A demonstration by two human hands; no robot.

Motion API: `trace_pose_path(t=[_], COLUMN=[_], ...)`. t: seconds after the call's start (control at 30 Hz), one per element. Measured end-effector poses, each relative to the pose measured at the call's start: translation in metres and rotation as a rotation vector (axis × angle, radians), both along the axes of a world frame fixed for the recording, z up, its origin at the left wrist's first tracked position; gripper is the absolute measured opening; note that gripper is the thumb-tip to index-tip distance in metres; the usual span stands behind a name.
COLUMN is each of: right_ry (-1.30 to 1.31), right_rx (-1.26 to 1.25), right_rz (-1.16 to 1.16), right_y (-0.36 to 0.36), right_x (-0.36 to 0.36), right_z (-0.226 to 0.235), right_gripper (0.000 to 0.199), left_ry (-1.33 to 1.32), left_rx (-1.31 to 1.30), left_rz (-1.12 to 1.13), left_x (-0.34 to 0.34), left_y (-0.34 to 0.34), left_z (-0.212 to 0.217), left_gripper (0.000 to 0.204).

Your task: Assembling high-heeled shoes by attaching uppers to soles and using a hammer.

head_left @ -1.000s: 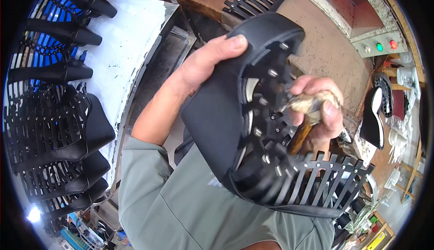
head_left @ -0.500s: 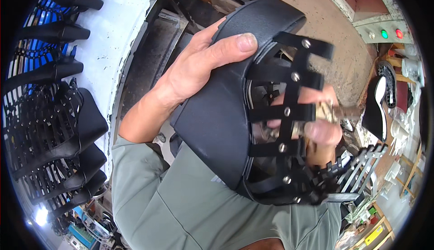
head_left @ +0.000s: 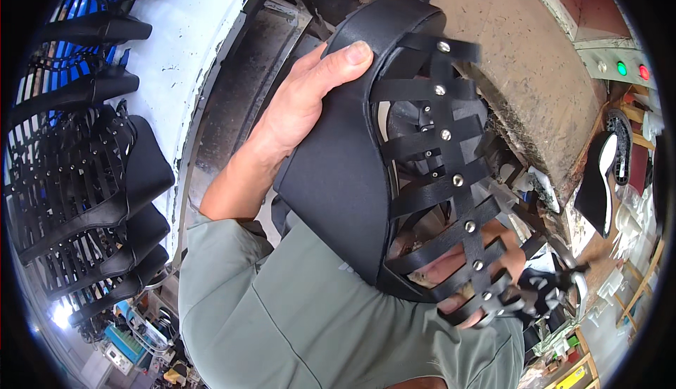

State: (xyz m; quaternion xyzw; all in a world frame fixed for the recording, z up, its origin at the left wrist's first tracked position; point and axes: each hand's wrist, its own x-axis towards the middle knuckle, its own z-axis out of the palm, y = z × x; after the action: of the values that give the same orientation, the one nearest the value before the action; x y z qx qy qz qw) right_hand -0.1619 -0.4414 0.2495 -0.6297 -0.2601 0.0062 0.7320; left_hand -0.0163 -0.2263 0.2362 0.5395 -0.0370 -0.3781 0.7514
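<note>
A black wedge sandal (head_left: 338, 178) with a thick sole and a cage of riveted straps (head_left: 445, 135) is held up in front of my chest, tilted. My left hand (head_left: 303, 100) is closed on the thick sole near its upper end, thumb pressed on the sole's side. Behind the lower straps is my right hand (head_left: 503, 242), its fingers curled and showing only through the gaps. The straps and motion blur hide what it holds. A blurred dark strap end (head_left: 546, 294) sticks out beside it.
Several similar black sandals (head_left: 144, 160) hang at the left beside a white worktop (head_left: 190, 30). A tan dusty board (head_left: 521, 58) lies at upper right, below a panel with a green and a red button (head_left: 631, 71). A black-and-white sole (head_left: 597, 185) lies at the right.
My right hand has dropped from the middle of the straps to their lower end. The sandal has shifted slightly left and its straps have turned more toward me. My left hand keeps its hold.
</note>
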Motion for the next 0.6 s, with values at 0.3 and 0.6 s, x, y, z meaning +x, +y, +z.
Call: trace_pose_path(t=[0.3,0.6], right_ry=[0.43,0.718], right_rx=[0.332,0.415], right_rz=[0.262,-0.367], right_y=[-0.016,-0.028], right_x=[-0.001,-0.016], right_z=[-0.058,-0.084], right_gripper=[0.071,0.073], left_ry=[0.101,-0.661], left_rx=[0.002,0.218], left_rz=[0.013,-0.778], left_x=[-0.016,-0.04], left_y=[-0.005,0.03], left_z=[-0.016,-0.048], left_gripper=[0.049,0.086])
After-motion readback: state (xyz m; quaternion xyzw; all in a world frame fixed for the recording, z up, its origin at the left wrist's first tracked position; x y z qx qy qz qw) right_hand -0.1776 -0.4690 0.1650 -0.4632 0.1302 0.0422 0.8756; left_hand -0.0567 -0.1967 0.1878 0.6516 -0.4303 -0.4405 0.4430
